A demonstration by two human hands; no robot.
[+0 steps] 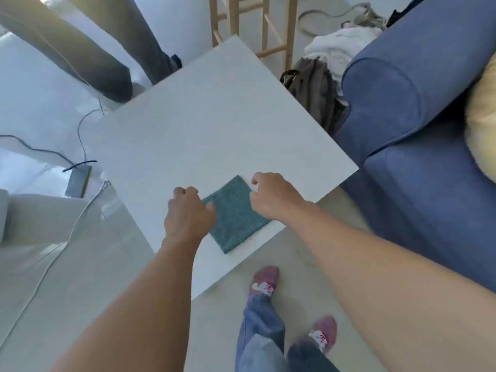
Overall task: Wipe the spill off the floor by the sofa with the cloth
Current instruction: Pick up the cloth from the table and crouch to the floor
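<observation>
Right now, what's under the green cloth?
The cloth lies flat on the white table, near its front edge, with the left hand and right hand at its sides. Whatever sits directly beneath it is covered.

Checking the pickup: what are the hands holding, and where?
The folded teal cloth on the white table: left hand at its left edge, right hand at its right corner. Firm grip unclear.

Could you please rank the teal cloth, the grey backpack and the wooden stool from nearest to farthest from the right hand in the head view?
From the right hand:
1. Teal cloth, lying on the white table, touching the hand's left side.
2. Grey backpack, on the floor beyond the table, beside the blue sofa's arm.
3. Wooden stool, farther back at the top of the view.
</observation>
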